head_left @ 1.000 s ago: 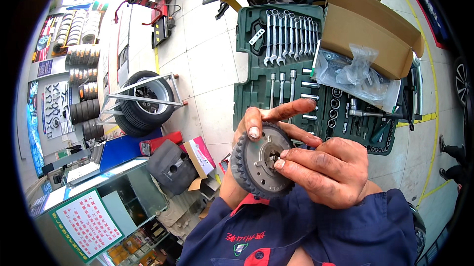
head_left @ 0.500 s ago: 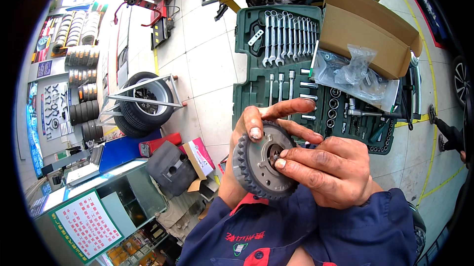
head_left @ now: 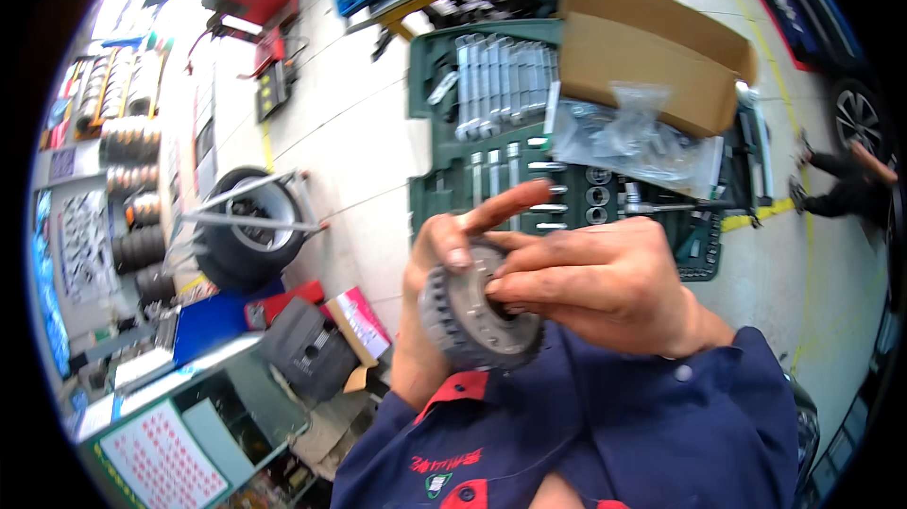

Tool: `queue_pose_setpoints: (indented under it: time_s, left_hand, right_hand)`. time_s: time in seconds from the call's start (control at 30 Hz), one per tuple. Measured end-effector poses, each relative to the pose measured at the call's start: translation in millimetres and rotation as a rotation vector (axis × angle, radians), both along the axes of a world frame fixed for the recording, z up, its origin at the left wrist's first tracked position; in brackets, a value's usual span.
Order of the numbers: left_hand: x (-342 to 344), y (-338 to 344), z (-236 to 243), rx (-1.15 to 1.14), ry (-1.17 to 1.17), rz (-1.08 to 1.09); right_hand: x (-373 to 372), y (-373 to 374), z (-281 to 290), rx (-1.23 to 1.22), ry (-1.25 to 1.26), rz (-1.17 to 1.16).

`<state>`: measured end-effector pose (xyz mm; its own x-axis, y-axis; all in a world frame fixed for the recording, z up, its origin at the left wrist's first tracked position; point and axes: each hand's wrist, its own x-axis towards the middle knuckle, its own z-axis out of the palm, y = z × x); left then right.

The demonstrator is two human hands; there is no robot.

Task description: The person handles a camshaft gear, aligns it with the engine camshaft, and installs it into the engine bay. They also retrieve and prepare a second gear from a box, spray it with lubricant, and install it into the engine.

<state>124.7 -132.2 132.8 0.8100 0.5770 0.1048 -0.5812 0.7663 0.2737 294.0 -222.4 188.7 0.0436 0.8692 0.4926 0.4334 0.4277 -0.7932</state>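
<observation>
A dark grey toothed cam gear [head_left: 465, 325] is held up in front of my chest, tilted with its flat face toward the right. My left hand [head_left: 436, 246] is closed around its upper left rim, thumb on the face and index finger stretched out past it. From the right, my right hand [head_left: 605, 268] presses its fingertips together at the gear's centre hole. Whatever those fingertips pinch, if anything, is hidden. Motion blurs the gear and both hands slightly.
Beyond my hands lies an open green tool case [head_left: 439, 145] with wrenches and sockets. A cardboard box [head_left: 652, 46] and a plastic bag of parts [head_left: 628, 141] rest on it. A wheel [head_left: 250, 230] in a metal frame stands left; a person's legs [head_left: 836, 169] show right.
The view has shifted, so the surroundings sit further left. My right fingers reach deeper over the gear's centre, and the gear's face has turned more to the right.
</observation>
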Motion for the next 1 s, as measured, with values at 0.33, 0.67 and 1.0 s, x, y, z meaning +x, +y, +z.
queue_pose_setpoints:
  time_s: [0.33, 0.67, 1.0]
  left_hand:
    - [0, 0, -24, -0.158, -0.140, -0.369]
    - [-18, -24, -23, -0.434, 0.180, -0.548]
    - [-9, -67, -30, 0.082, -0.041, -0.627]
  right_hand:
    - [-16, -32, -2, -0.092, -0.003, -0.086]
    - [-58, -78, 24, -0.172, -0.191, -0.249]
    - [-45, -126, 39, -0.621, 0.125, -0.157]
